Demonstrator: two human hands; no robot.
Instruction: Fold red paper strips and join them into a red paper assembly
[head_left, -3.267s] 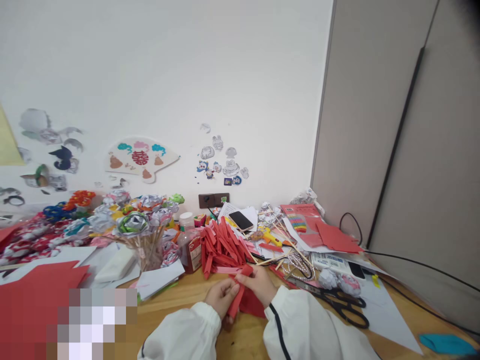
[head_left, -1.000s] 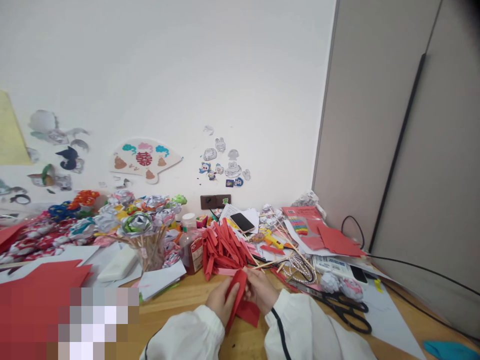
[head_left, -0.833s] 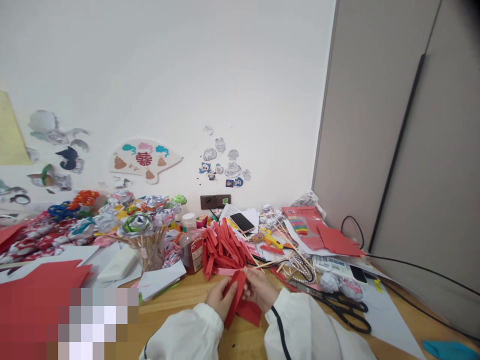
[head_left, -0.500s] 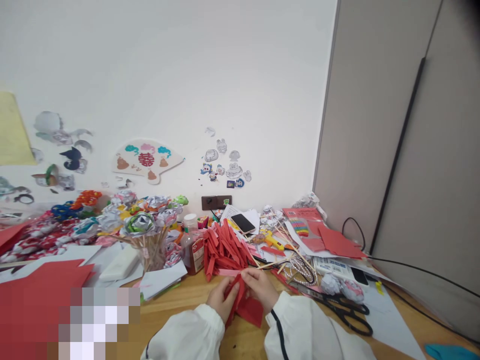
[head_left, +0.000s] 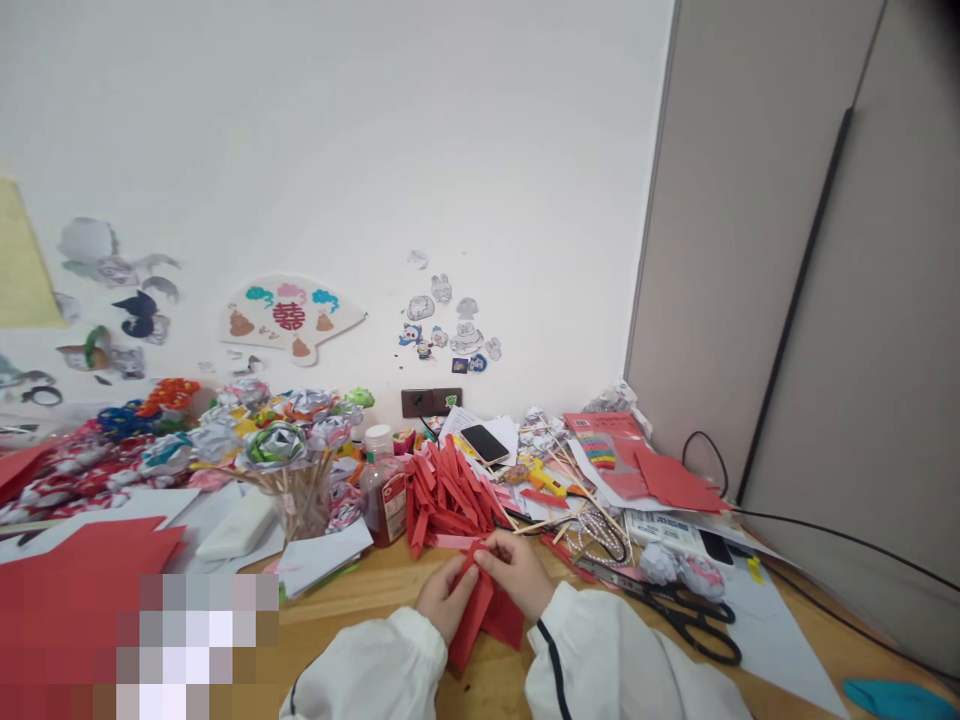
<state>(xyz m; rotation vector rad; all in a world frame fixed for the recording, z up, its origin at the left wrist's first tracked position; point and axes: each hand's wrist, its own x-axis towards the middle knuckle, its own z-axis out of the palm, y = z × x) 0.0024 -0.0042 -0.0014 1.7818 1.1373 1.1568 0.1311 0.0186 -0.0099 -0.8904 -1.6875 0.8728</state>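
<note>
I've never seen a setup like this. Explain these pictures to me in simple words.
There is no machine here, just a person in white sleeves working with two bare hands. Every picture comes from one camera worn on the person's head, looking forward and down, so you see roughly what they see.

The left hand and right hand hold a piece of folded red paper between them, above a wooden table.

Just beyond them is a pile of red paper strips, with a white-capped bottle beside it and a smartphone behind. To the left are paper flowers; to the right lie black-handled scissors.
</note>
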